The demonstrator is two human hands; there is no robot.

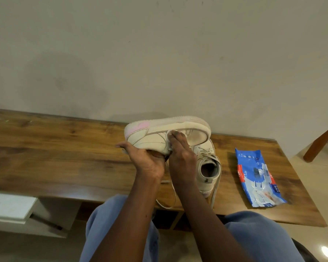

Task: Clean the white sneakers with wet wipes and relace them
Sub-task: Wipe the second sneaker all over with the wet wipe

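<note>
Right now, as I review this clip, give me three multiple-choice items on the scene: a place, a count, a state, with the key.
1. Where does the wipes packet lie?
A) on the table, right of both sneakers
B) on the floor
C) inside a sneaker

2. How many sneakers show?
A) one
B) two
C) three

3. What is the right hand doing?
A) hanging idle
B) tying a lace
C) pressing a wipe on the held sneaker

Key:
1 A, the blue packet lies flat on the wood.
2 B, the left hand holds one, and the standing sneaker rests on the table.
3 C, its fingers lie on the white wipe against the sneaker's side.
</note>
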